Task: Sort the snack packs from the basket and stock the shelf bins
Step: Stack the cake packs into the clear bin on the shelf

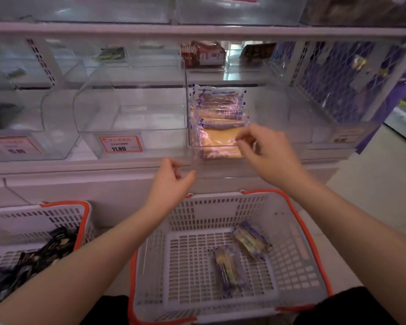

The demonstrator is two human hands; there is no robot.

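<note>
- The right hand (266, 152) is reaching over the front edge of a clear bin (279, 109), its thumb and fingertips drawn together at the corner of the nearest pack (218, 137); whether they are actually pinching the wrapper cannot be told.
- The left hand (171, 181) is hovering in front of the shelf ledge (68, 167), fingers loosely curled and holding nothing.
- Both forearms are stretching over a white basket (298, 266) with an orange rim.
- Two packs (239, 254) are lying on the basket floor (yellow inside, purple-edged wrappers), near each other.
- More packs of the same kind are sitting stacked in the bin, leaning back in a row (218, 106).
- The next bin (131, 113) to the left is carrying an orange price tag (120, 144).
- A second basket (56, 219) is sitting at the far left, holding dark packs (33, 259).
- Red packs (203, 53) are showing deeper on the shelf, behind the bins.
</note>
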